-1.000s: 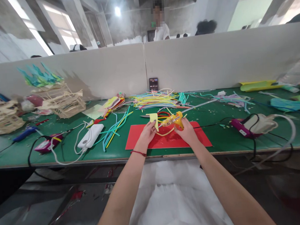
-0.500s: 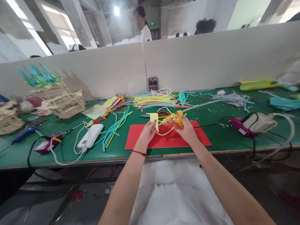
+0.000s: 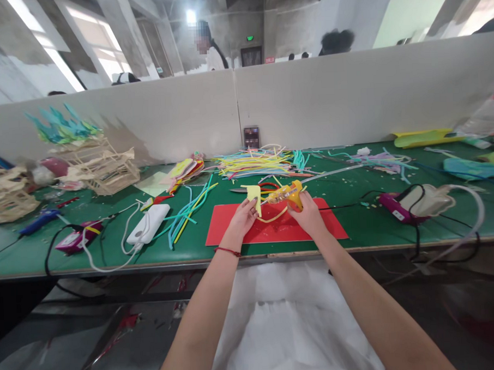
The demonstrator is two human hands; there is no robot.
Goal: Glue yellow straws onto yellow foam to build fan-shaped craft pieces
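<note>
My left hand (image 3: 245, 215) pinches a pale yellow foam-like piece (image 3: 254, 193), bent at a corner, above a red board (image 3: 226, 229). In my right hand (image 3: 307, 212) is a yellow glue gun (image 3: 286, 193), its handle wrapped by my fingers. The nozzle points left and lies close to the yellow piece; whether it touches I cannot tell. A clear glue stick (image 3: 324, 176) runs out from behind the gun to the right. Beneath the two hands curves a thin pale yellow strip (image 3: 273, 219). Scissors with red handles (image 3: 267, 187) lie partly hidden behind the yellow piece.
Behind the board lies a heap of coloured strips (image 3: 254, 164), with a phone (image 3: 251, 137) against the partition (image 3: 166, 123). Leftward are loose blue strips (image 3: 187, 217), a white power bank (image 3: 149, 224), a blue glue gun (image 3: 42, 221) and beige frames (image 3: 111, 172). Cables trail around a purple box (image 3: 399, 208) at right.
Both hands stay nearly in place, with the glue gun shifted very slightly. Beyond the partition, a person has moved to the left.
</note>
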